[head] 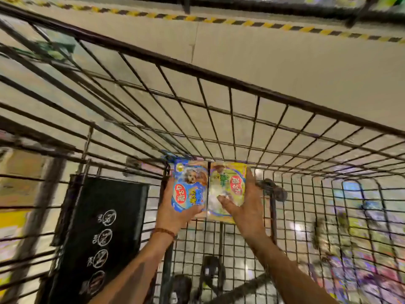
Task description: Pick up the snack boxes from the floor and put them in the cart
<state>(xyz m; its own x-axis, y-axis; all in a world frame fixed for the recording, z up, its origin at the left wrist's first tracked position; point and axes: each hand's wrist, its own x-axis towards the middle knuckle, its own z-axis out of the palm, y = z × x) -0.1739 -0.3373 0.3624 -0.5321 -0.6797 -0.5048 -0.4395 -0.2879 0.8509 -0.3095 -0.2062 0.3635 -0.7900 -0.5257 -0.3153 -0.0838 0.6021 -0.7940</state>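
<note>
A: Where are we?
B: At the wire cart [219, 119]; the placing step. The left hand [175, 212] grips the blue snack box [189, 187], the right hand [246, 207] grips the yellow snack box [225, 189], side by side, touching, over the basket.
A: Next?
B: Probably lower both in, then let go.

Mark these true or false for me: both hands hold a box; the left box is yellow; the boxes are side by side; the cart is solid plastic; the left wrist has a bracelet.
1. Both hands hold a box: true. The left hand grips the blue box, the right hand the yellow box.
2. Left box is yellow: false, it is blue.
3. Boxes side by side: true.
4. Cart is solid plastic: false, the cart is dark wire mesh.
5. Left wrist has a bracelet: true, a beaded bracelet.
</note>
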